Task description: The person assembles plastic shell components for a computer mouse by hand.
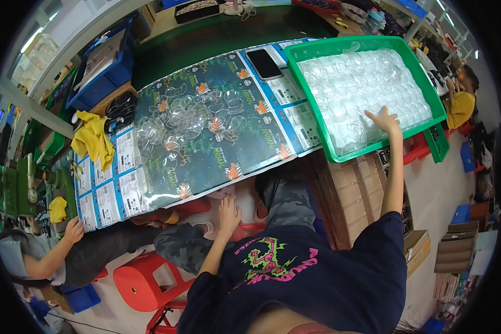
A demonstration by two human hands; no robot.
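The right hand [385, 121] is reaching out with its arm stretched and its fingers spread, pressing flat on the clear plastic domes [362, 89] that are filling the green plastic tray [339, 49]. The fingers are apart and are not closing on any piece. The domes are small, glossy, round transparent shells, packed tight and heaped across the whole of the tray, which is a shallow rectangle with a raised rim.

The left hand [229, 210] is resting near the person's knee, just below the tray's near-left corner, fingers loosely open and holding nothing.

To the left of the tray a printed sheet [206, 111], dark with orange marks and a smooth sheen, is lying flat on the table. A loose scatter of clear shells [189, 119] is sitting on it. A black phone [263, 63] is lying just beside the tray's left rim. Farther left of the tray, a crumpled yellow cloth [93, 138] is hanging over the sheet's edge.
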